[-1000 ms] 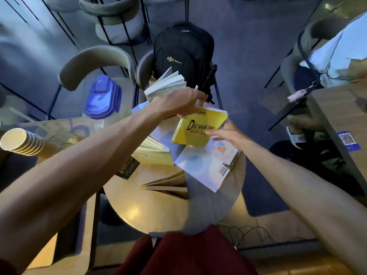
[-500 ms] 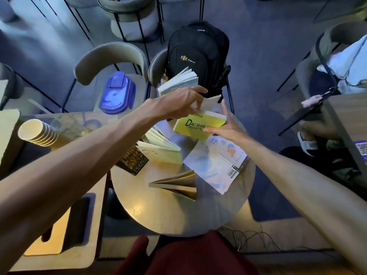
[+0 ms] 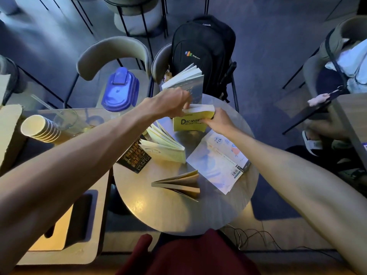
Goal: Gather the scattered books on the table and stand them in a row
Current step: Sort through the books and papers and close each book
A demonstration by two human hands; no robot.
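- Round table point(image 3: 178, 215) in the middle of the shot, books all over it, both bare arms reaching toward its 12 o'clock edge.
- The yellow book point(image 3: 189, 124) stands upright near 12 o'clock on the table, cover facing the camera, page edges on top.
- Right hand point(image 3: 219, 121) is wrapped around the yellow book's right edge, fingers closed on it.
- Left hand point(image 3: 170, 103) comes in from 9 o'clock, fingertips pinched on the top left corner of that same book. So both hands are on it.
- Just behind it, at the far 12 o'clock rim, a blue-grey book point(image 3: 188, 84) stands upright with its pages fanned open a bit.
- Toward 10 o'clock from the table centre there's a cream book point(image 3: 166, 147) propped open, pages splayed, and a black book point(image 3: 135, 157) lying flat, partly under it and hanging past the table's edge.
- Around 3 o'clock a white book point(image 3: 216, 165) lies flat, back cover up, barcode showing.
- Near the centre another tan book point(image 3: 178, 183) sits spine-up like a little tent.
- Off the table: black backpack point(image 3: 202, 50) on a chair at 12 o'clock, a blue container point(image 3: 120, 90) at 10, and a stack of paper cups point(image 3: 39, 129) at 9.
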